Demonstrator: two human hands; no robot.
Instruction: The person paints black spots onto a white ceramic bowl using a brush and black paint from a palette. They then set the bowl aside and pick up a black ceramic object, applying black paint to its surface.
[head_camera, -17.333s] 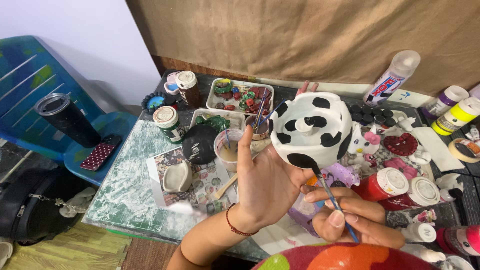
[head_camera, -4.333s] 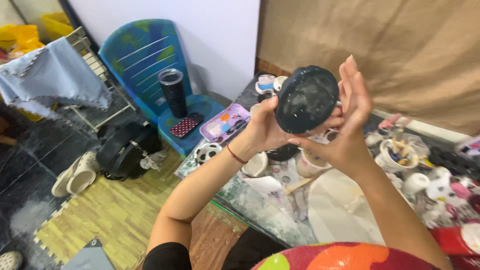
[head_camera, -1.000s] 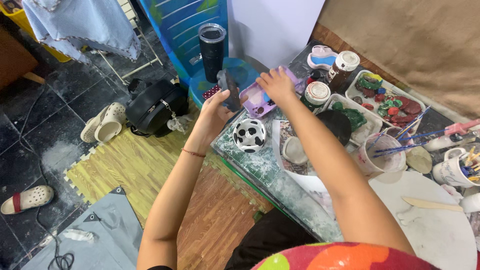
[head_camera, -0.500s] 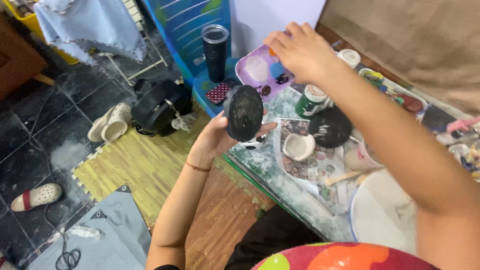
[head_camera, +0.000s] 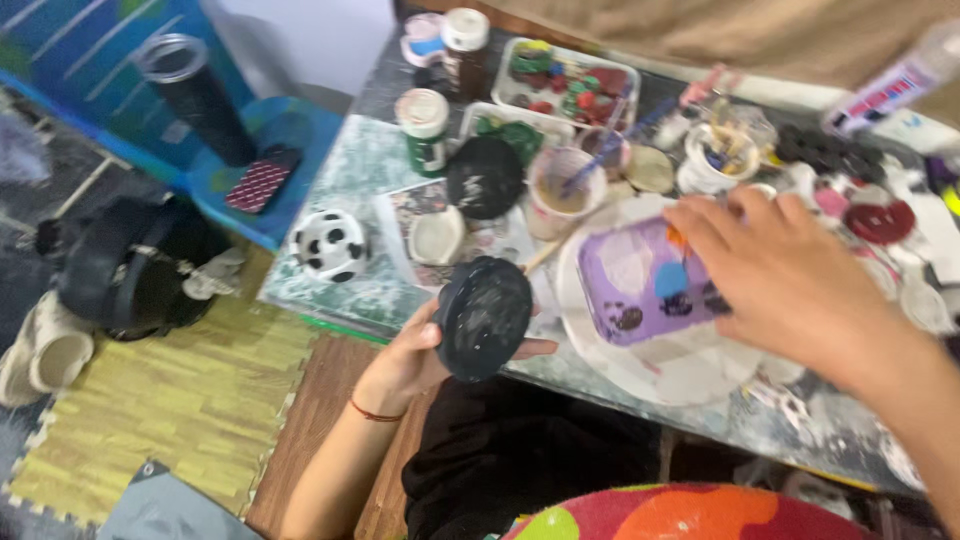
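A: Left to right, quick. Far left of frame, a dark metal tumbler (head_camera: 193, 95) stands on a blue plastic chair (head_camera: 262, 150), apart from the work. Lower down, at the near left corner of the counter (head_camera: 340, 285), sits a white ceramic pot with black spots (head_camera: 329, 243).

B: Risk there?

A: It's near the edge; I'd judge an elbow swing could tip it to the floor.

B: Left hand?

A: Left hand (head_camera: 425, 350), centre bottom, grip clamped on a round black painted disc (head_camera: 484, 316), fingers behind it, thumb below. The disc is held off the counter's near edge, over the lap. Looks freshly painted, so it may smear on fingers or dark clothing; a slip drops it.

B: Middle of the counter?

A: Another black round lid (head_camera: 484, 177), a cup of murky water with a brush (head_camera: 559, 190). A knock would probably spill it over the papers.

B: Right hand?

A: Right hand (head_camera: 785, 270), centre right, fingers closed over the edge of a purple rectangular paint palette (head_camera: 642, 283) lying on a white round plate (head_camera: 640, 365). Blurred, so how firm I cannot tell. Wet blobs could smudge the forearm; paint bottles crowd close at upper right.
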